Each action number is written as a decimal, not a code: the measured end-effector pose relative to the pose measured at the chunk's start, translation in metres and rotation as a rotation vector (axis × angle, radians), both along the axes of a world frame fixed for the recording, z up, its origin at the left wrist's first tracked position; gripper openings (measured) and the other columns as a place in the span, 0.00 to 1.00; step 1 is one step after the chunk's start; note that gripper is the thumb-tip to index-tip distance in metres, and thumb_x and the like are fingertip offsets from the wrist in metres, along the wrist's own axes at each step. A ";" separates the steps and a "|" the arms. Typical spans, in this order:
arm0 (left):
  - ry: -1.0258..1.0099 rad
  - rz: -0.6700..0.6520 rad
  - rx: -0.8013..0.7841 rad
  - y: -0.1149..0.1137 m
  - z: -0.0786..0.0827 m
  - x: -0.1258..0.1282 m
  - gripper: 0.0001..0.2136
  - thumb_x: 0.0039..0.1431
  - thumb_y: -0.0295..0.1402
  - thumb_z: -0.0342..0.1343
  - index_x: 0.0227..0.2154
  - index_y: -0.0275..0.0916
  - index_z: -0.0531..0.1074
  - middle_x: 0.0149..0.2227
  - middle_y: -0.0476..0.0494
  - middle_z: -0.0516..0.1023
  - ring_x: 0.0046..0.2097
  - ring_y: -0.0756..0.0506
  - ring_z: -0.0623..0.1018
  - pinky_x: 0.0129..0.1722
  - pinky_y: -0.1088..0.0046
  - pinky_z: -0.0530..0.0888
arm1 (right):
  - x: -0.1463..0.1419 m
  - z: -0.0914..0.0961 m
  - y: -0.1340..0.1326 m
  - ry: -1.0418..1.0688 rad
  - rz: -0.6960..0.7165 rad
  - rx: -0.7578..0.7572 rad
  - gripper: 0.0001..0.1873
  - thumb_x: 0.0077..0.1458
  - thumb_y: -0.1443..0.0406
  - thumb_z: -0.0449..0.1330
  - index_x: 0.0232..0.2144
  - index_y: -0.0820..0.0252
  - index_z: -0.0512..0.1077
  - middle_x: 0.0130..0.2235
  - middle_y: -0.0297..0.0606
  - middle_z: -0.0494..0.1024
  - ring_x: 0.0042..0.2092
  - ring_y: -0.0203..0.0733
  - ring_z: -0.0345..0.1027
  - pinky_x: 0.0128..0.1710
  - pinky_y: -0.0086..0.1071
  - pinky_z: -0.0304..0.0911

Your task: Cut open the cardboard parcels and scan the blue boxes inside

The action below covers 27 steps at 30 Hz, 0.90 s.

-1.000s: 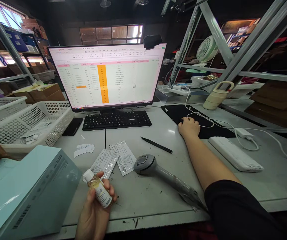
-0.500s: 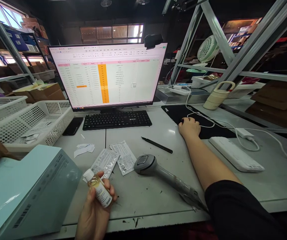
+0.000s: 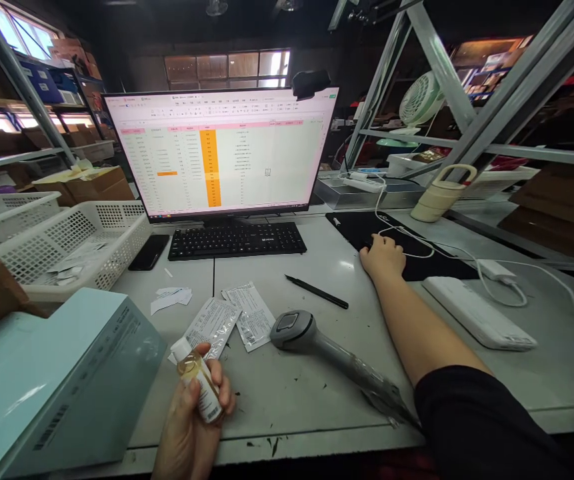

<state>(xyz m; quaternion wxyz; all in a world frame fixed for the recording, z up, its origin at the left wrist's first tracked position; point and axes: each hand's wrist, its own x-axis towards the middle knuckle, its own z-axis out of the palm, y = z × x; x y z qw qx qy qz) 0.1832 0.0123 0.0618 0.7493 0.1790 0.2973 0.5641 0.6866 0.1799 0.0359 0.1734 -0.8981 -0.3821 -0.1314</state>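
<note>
My left hand is closed around a small bottle of yellowish liquid with a white cap and a printed label, tilted toward the left. Two printed sachets lie flat just beyond it. My right hand rests over a dark computer mouse on the black mouse pad; the hand covers nearly all of the mouse. Between my arms lies a grey barcode scanner, its handle wrapped in clear film. A large monitor behind the keyboard displays a spreadsheet with an orange column.
At the left stand a pale blue box, a white perforated basket with papers, and a black phone. Paper scraps and a black pen lie on the table. A white power bank and cables sit right of my forearm.
The view has shifted slightly, so everything sits a little further right. My left hand has turned the bottle a little, its thumb now over the label. My right hand stays at the mouse.
</note>
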 end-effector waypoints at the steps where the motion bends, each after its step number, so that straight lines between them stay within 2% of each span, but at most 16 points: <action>1: -0.002 -0.017 0.007 0.000 -0.001 -0.001 0.22 0.60 0.44 0.73 0.53 0.44 0.77 0.35 0.49 0.69 0.29 0.52 0.70 0.29 0.75 0.71 | 0.000 0.001 0.000 0.005 0.001 -0.001 0.32 0.69 0.59 0.48 0.69 0.71 0.64 0.67 0.63 0.67 0.61 0.69 0.66 0.56 0.52 0.63; 4: -0.023 -0.066 0.026 -0.001 -0.005 -0.005 0.22 0.64 0.43 0.69 0.58 0.46 0.74 0.36 0.50 0.69 0.25 0.55 0.66 0.26 0.78 0.67 | -0.001 0.003 0.000 0.021 0.007 -0.012 0.34 0.68 0.59 0.48 0.69 0.75 0.62 0.66 0.67 0.68 0.61 0.70 0.66 0.55 0.51 0.62; 7: -0.061 -0.075 0.030 -0.001 -0.007 -0.005 0.21 0.67 0.45 0.66 0.60 0.47 0.73 0.35 0.50 0.70 0.25 0.55 0.67 0.26 0.78 0.67 | 0.000 0.006 -0.002 0.044 0.041 -0.045 0.34 0.67 0.58 0.46 0.67 0.76 0.66 0.66 0.70 0.67 0.60 0.72 0.66 0.55 0.53 0.61; 10: -0.088 -0.046 0.018 -0.001 -0.006 -0.003 0.20 0.68 0.46 0.65 0.59 0.47 0.75 0.37 0.47 0.72 0.32 0.49 0.73 0.30 0.74 0.72 | 0.000 0.009 -0.006 0.065 0.087 -0.060 0.36 0.67 0.55 0.42 0.66 0.73 0.66 0.65 0.71 0.66 0.60 0.72 0.65 0.56 0.55 0.61; 13: -0.052 -0.021 0.016 0.000 -0.006 0.001 0.21 0.63 0.44 0.70 0.56 0.46 0.78 0.42 0.44 0.76 0.42 0.44 0.77 0.40 0.69 0.76 | -0.002 0.012 -0.009 0.089 0.105 -0.055 0.41 0.66 0.53 0.38 0.67 0.78 0.63 0.64 0.75 0.65 0.61 0.76 0.64 0.58 0.58 0.60; 16: 0.050 -0.023 0.051 -0.001 -0.011 0.003 0.25 0.55 0.44 0.76 0.54 0.45 0.79 0.50 0.40 0.80 0.54 0.39 0.77 0.54 0.63 0.75 | -0.004 0.015 -0.011 0.105 0.125 -0.045 0.45 0.65 0.51 0.38 0.70 0.83 0.58 0.65 0.78 0.63 0.63 0.80 0.62 0.60 0.59 0.59; 18: 0.151 -0.044 0.113 -0.002 -0.017 0.003 0.27 0.52 0.47 0.77 0.52 0.44 0.80 0.54 0.37 0.81 0.58 0.37 0.76 0.59 0.60 0.71 | -0.006 0.016 -0.012 0.108 0.141 -0.029 0.46 0.65 0.50 0.38 0.72 0.81 0.54 0.67 0.76 0.61 0.64 0.79 0.60 0.60 0.60 0.59; 22: 0.439 -0.207 0.307 -0.005 -0.025 -0.001 0.26 0.53 0.50 0.75 0.51 0.42 0.81 0.58 0.36 0.79 0.55 0.36 0.76 0.55 0.63 0.69 | -0.009 0.017 -0.010 0.117 0.091 -0.034 0.42 0.68 0.52 0.41 0.73 0.74 0.58 0.68 0.73 0.62 0.65 0.73 0.62 0.56 0.56 0.60; 24: 0.575 -0.294 0.361 -0.006 -0.026 -0.003 0.24 0.56 0.46 0.73 0.53 0.43 0.80 0.59 0.38 0.78 0.53 0.37 0.75 0.55 0.63 0.68 | -0.010 0.017 -0.008 0.117 0.061 -0.047 0.39 0.68 0.53 0.42 0.71 0.75 0.61 0.67 0.74 0.64 0.64 0.72 0.63 0.54 0.55 0.60; 27: 0.683 -0.332 0.360 -0.006 -0.023 -0.004 0.23 0.59 0.39 0.69 0.57 0.47 0.79 0.58 0.40 0.78 0.55 0.38 0.74 0.60 0.60 0.67 | -0.011 0.018 -0.006 0.123 0.055 -0.064 0.38 0.69 0.54 0.43 0.72 0.72 0.61 0.68 0.72 0.63 0.65 0.71 0.62 0.55 0.54 0.60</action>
